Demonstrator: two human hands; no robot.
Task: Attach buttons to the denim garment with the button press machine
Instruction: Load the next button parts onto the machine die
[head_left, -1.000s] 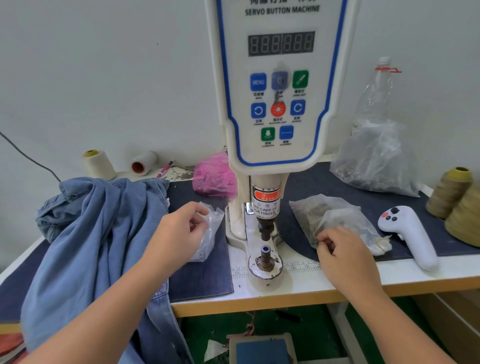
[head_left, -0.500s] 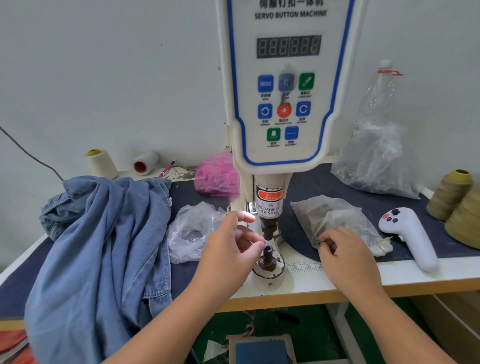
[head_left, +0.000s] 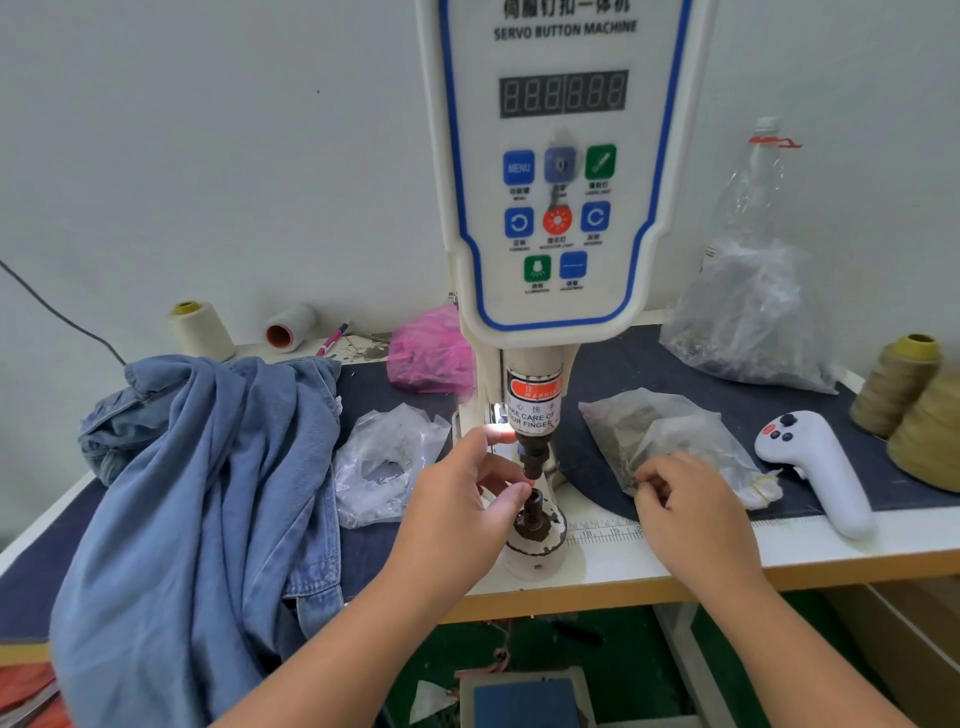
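The denim garment (head_left: 197, 493) lies heaped on the table (head_left: 727, 551), left of the button press machine (head_left: 561, 208), so no pressing seems begun. The left hand (head_left: 457, 514) pinches something tiny at the lower die (head_left: 534, 512), probably loading; the right hand (head_left: 685, 514) pinches the bag of buttons (head_left: 670, 436).

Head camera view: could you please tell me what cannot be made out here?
- Whether the left hand pinches a button at the dark metal lower die: too small, fingers cover it.
- What the right hand grips inside the clear plastic bag: knuckles hide it.
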